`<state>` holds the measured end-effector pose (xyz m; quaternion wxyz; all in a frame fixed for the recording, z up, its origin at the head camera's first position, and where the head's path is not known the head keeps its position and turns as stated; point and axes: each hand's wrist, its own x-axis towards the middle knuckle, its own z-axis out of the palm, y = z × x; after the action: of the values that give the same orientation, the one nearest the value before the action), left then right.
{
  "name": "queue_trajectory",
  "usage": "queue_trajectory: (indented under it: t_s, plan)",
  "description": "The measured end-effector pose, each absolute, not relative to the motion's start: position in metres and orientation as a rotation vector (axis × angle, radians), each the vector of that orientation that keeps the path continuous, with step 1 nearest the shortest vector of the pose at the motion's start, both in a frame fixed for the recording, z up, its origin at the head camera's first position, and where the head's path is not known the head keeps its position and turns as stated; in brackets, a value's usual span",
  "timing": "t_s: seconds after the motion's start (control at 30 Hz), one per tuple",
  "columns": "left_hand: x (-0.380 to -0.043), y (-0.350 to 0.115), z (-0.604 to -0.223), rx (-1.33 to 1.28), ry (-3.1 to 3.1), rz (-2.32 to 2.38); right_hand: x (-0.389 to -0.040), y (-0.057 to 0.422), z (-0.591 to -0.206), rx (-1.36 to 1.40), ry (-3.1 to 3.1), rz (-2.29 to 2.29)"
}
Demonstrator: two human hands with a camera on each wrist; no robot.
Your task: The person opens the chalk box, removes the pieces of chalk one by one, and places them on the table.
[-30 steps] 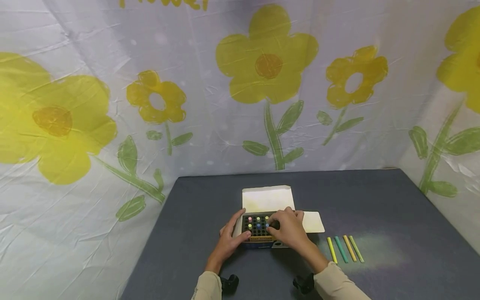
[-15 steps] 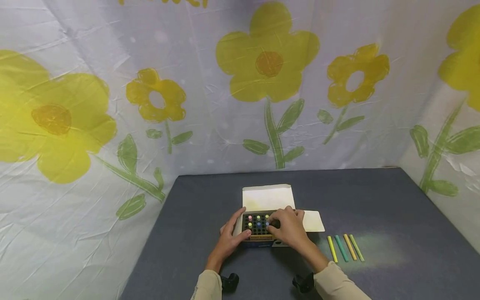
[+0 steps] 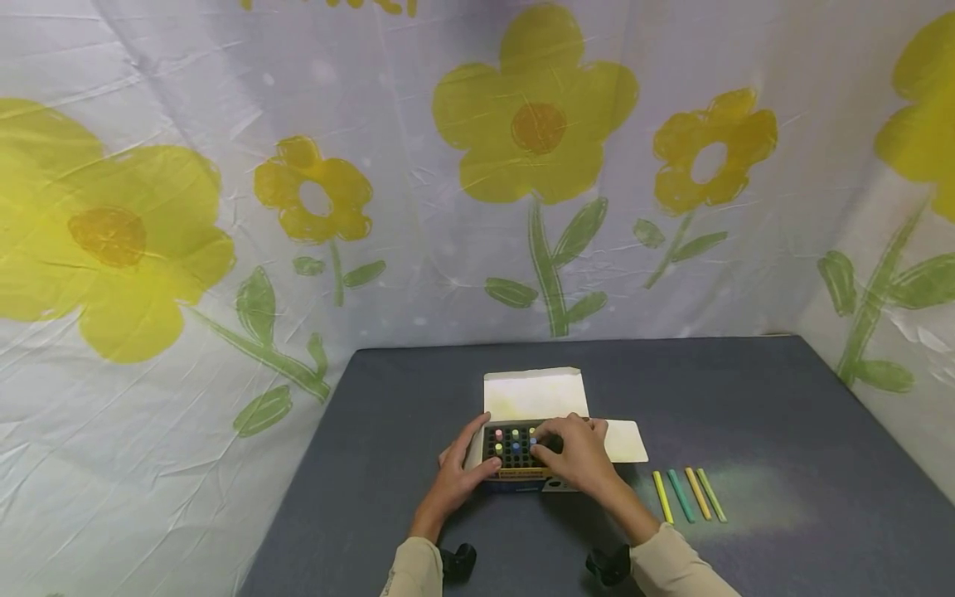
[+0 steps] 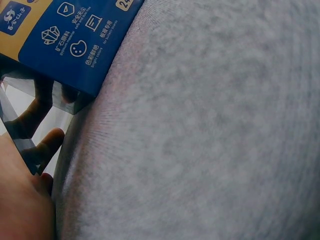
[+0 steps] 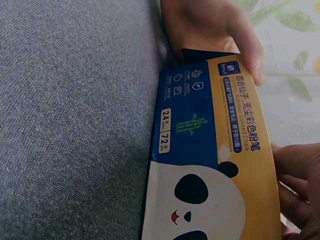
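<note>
A chalk box point(image 3: 515, 487) with a panda print stands with its lid and right flap folded out. Upright chalks show in the holes of its black insert point(image 3: 507, 462): pink, yellow-green and blue ends. My left hand point(image 3: 457, 473) grips the box's left end, its thumb on the near top edge, also seen in the right wrist view. With thumb and fingertips, my right hand point(image 3: 580, 454) pinches a blue chalk point(image 3: 533, 442) standing in the insert. The right hand hides the box's right part. In the left wrist view, fingers point(image 4: 47, 145) show beside the box's end.
Several loose chalk sticks lie side by side right of the box: yellow point(image 3: 662, 497), teal point(image 3: 681, 496), orange point(image 3: 697, 494) and light green point(image 3: 712, 495). Pale chalk dust marks the dark tabletop point(image 3: 761, 497). A flower-printed cloth point(image 3: 418, 274) hangs behind the table.
The right hand's fingertips shift slightly over the blue chalk, covering more of it. The left hand, the box and the loose chalks stay in place.
</note>
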<state>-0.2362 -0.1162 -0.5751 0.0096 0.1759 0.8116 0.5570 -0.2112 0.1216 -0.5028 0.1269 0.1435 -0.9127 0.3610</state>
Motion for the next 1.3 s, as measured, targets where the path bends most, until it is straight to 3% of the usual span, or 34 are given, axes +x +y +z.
queue_trajectory:
  t_s: [1.3]
  plan:
    - [-0.236, -0.115, -0.577, 0.549, 2.554, 1.769, -0.215, 0.144, -0.490, 0.676, -2.122, 1.388]
